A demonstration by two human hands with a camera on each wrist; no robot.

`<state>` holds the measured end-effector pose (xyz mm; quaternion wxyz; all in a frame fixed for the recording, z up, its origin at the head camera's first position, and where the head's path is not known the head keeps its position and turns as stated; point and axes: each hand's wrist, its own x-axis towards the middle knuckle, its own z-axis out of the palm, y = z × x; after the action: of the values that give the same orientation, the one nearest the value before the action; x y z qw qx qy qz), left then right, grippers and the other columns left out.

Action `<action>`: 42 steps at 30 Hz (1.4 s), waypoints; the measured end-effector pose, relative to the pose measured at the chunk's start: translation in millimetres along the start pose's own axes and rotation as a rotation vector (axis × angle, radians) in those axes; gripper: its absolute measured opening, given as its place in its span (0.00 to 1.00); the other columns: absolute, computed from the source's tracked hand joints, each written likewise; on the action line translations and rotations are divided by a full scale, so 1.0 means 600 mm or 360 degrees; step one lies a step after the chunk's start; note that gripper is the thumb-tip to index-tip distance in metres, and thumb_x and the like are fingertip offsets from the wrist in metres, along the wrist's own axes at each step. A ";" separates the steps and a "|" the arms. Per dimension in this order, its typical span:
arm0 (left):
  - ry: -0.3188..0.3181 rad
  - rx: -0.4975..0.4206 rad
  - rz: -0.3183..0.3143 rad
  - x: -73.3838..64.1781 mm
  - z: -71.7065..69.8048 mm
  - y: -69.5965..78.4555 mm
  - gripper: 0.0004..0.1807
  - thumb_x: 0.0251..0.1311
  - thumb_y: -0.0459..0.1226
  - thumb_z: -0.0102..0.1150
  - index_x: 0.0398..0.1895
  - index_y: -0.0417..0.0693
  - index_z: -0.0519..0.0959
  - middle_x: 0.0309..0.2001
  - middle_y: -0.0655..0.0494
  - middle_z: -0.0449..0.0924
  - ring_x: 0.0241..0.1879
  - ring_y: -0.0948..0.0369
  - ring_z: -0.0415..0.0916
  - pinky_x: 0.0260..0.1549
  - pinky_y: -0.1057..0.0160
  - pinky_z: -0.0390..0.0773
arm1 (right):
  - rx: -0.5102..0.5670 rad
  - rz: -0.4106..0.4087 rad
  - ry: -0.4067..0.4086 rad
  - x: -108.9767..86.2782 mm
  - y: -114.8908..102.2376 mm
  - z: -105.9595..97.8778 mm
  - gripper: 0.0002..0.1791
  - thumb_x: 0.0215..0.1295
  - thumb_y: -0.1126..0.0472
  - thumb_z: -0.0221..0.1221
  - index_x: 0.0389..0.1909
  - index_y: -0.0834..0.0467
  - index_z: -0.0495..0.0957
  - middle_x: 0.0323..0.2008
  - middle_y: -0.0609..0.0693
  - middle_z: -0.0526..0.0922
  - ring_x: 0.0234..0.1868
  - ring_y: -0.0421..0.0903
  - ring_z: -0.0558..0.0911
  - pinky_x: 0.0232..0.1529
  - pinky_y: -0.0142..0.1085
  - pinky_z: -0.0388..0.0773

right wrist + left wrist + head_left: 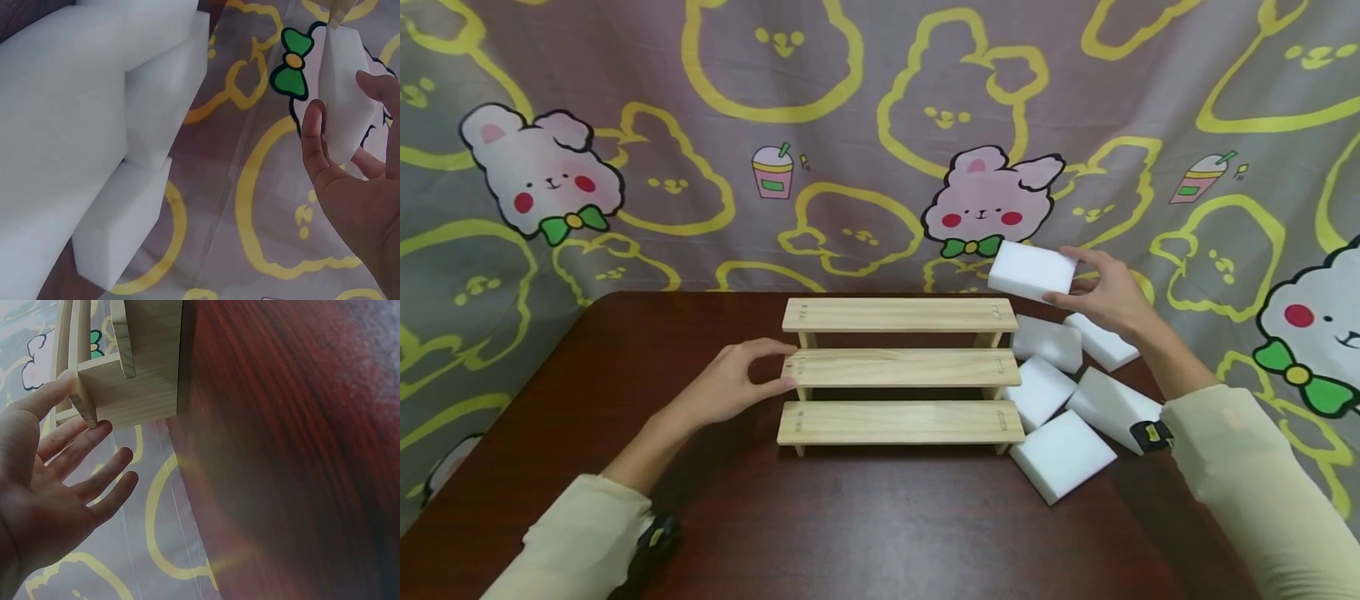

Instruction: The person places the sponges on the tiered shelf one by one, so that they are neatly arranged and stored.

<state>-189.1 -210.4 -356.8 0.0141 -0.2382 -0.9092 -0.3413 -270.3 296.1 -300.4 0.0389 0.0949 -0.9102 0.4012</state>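
A pale wooden three-step display stand (902,368) stands on the table. At its left end my left hand (730,382) holds the end of the middle step, thumb at one long edge and fingertips at the other. In the left wrist view the left hand (56,475) has that board end between thumb and fingers, with the other fingers spread. My right hand (1108,287) grips a white foam block (1032,268), raised behind the stand's right end. The right wrist view shows the block (347,94) between thumb and fingers.
Several more white foam blocks (1063,454) lie in a loose pile against the stand's right side, some leaning on others. The dark reddish-brown table (865,525) ends at a patterned curtain (850,100) behind the stand.
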 end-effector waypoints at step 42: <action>-0.0045 -0.0035 -0.0044 0.000 -0.002 0.001 0.26 0.66 0.42 0.71 0.62 0.37 0.80 0.61 0.41 0.81 0.64 0.40 0.75 0.62 0.35 0.72 | -0.0007 -0.0360 -0.0198 -0.008 -0.104 0.070 0.37 0.59 0.65 0.75 0.68 0.65 0.70 0.43 0.67 0.84 0.38 0.58 0.85 0.37 0.30 0.81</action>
<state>-189.2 -210.9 -355.3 -0.0062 -0.2306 -0.9087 -0.3479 -252.6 224.5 -284.5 0.0275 0.2215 -0.8953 0.3856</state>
